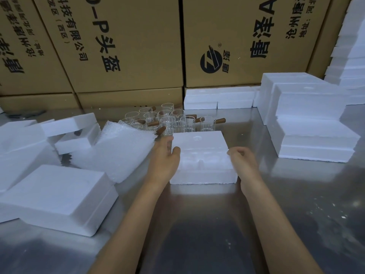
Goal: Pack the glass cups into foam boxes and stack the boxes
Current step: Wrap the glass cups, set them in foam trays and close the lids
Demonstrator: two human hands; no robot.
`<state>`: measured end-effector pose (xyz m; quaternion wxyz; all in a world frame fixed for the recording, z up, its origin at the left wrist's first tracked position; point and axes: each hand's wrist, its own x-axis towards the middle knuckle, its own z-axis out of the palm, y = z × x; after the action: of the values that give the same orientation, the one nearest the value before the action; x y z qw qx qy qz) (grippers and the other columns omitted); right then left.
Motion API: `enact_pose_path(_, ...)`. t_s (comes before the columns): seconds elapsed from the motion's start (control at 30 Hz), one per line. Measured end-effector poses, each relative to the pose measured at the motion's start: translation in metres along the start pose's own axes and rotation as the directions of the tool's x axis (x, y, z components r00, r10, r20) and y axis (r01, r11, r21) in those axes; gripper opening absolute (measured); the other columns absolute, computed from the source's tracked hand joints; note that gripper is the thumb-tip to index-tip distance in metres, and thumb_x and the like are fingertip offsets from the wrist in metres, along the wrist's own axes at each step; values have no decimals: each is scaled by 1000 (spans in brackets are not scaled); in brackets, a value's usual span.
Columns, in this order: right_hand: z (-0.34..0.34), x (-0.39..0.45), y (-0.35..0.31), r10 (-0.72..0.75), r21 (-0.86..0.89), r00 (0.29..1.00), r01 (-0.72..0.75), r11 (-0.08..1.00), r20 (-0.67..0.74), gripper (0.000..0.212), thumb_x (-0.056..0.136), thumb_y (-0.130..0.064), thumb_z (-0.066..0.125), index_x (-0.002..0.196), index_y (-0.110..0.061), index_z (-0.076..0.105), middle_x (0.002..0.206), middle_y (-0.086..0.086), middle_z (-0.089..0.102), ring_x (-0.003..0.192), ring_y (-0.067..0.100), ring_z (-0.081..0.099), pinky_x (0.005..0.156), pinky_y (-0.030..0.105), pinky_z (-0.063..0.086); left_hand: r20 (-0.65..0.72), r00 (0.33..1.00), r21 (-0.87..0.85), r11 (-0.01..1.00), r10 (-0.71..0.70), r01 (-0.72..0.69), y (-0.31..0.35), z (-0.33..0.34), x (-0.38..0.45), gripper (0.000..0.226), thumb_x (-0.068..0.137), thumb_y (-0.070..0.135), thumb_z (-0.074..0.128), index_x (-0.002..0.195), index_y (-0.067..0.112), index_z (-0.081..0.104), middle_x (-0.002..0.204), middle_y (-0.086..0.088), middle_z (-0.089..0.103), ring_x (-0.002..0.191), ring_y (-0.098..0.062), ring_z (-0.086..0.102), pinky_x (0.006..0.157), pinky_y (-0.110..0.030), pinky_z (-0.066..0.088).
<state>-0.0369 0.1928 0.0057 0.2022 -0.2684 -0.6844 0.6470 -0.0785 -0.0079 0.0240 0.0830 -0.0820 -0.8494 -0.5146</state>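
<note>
A foam box (203, 161) lies mid-table (197, 224), its lid (199, 140) slid back toward 12 o'clock over the moulded base. The left hand (165, 157) grips it at 9 o'clock, thumb on top; the right hand (242, 158), fingers curled, seems to pinch its 3 o'clock edge. Glass cups (167, 119) stand just beyond, at 11 o'clock.

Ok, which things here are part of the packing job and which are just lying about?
Part of the job: foam box under both hands, glass cups, stacked foam boxes, bubble wrap.
Lying about: cardboard cartons, dark scraps.
</note>
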Motion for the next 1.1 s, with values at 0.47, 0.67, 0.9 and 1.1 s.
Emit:
enact_pose_path(0.47, 0, -3, -3, 17, 10, 1000, -17, 1000, -1, 21, 95, -20, 53, 114, -17, 60, 94, -11, 56, 81, 4, 51, 60, 23, 37, 48, 993, 531, 845, -105, 63, 12, -29, 99, 34, 101, 20, 51, 133, 11, 55, 128, -13, 64, 117, -35, 59, 99, -45, 50)
enact_pose_path(0.67, -1, -1, -5, 27, 28, 1000, -27, 999, 6, 22, 95, -19, 53, 116, -17, 60, 97, -8, 59, 83, 7, 54, 59, 23, 39, -4, 997, 633, 772, -71, 58, -14, -11, 123, 28, 101, 22, 50, 127, 13, 57, 118, -15, 67, 114, -37, 60, 94, -46, 52)
enact_pose_path(0.9, 0, -2, -11, 17, 61, 1000, -18, 998, 23, 20, 93, -15, 53, 111, -13, 63, 89, -4, 60, 72, 9, 53, 56, 23, 38, -163, 981, 551, 815, -107, 181, -34, 3, 123, 13, 97, 22, 53, 98, 14, 63, 89, -7, 68, 105, -32, 59, 114, -56, 19)
enact_pose_path(1.1, -1, -7, -12, 20, 65, 999, -23, 998, 47, 13, 93, -15, 53, 103, -14, 61, 89, -3, 59, 76, 15, 53, 58, 24, 39, -118, 989, 429, 894, -84, 127, -30, 10, 104, 16, 99, 18, 50, 110, 10, 58, 98, -13, 68, 105, -37, 62, 98, -43, 45)
